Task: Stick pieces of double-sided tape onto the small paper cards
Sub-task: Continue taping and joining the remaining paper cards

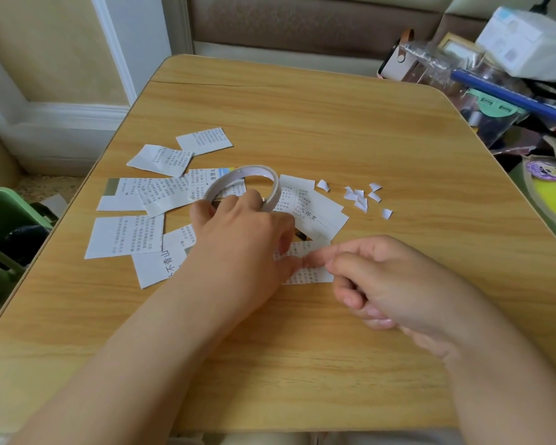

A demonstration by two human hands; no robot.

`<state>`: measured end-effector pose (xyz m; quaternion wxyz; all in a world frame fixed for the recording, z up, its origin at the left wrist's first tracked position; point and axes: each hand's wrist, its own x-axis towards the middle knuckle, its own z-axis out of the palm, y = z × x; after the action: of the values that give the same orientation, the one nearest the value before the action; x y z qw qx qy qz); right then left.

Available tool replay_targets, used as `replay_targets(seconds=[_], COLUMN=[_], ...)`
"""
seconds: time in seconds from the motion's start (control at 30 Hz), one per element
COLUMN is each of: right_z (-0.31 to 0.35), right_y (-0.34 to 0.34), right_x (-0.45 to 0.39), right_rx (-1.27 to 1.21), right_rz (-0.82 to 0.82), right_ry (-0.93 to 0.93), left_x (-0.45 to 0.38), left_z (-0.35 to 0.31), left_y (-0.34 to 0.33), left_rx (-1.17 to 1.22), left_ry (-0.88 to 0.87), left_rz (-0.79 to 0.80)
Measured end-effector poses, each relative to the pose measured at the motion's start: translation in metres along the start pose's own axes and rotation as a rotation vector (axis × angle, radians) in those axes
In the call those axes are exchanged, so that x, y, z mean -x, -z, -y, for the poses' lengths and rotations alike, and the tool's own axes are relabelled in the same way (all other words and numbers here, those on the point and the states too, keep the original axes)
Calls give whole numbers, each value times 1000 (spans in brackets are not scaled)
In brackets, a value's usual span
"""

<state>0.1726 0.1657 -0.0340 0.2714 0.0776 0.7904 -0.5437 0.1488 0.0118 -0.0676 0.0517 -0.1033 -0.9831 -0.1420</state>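
Card [305, 268] lies flat on the bench [302, 123], directly between the 2 hands, its long axis running left–right.

Left hand [241, 239]: fingers curled round the tape roll [244, 184], which stands tilted on the far side of the knuckles; thumb tip rests on the card's left part.

Right hand [389, 284]: index finger extended leftward onto the card's middle, pressing; other fingers curled under, holding nothing visible.

Both fingertips meet on the card — neither hand clearly nearer. Whether a tape piece sits under them: cannot tell. More cards [126, 236] lie left of the roll; scraps [360, 197] lie beyond the right hand.
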Motion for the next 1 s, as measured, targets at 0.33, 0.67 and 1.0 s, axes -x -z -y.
replay_targets(seconds=[0.33, 0.67, 1.0], right_z=[-6, -5, -4], right_y=[-7, -23, 7], right_x=[2, 11, 16], right_rx=[347, 753, 697], right_rz=[-260, -439, -302], right_ry=[105, 260, 359], left_x=[-4, -4, -3], left_z=[-4, -3, -2], left_y=[0, 0, 1], left_rx=[-31, -28, 9], left_ry=[69, 74, 60], left_rz=[47, 52, 59])
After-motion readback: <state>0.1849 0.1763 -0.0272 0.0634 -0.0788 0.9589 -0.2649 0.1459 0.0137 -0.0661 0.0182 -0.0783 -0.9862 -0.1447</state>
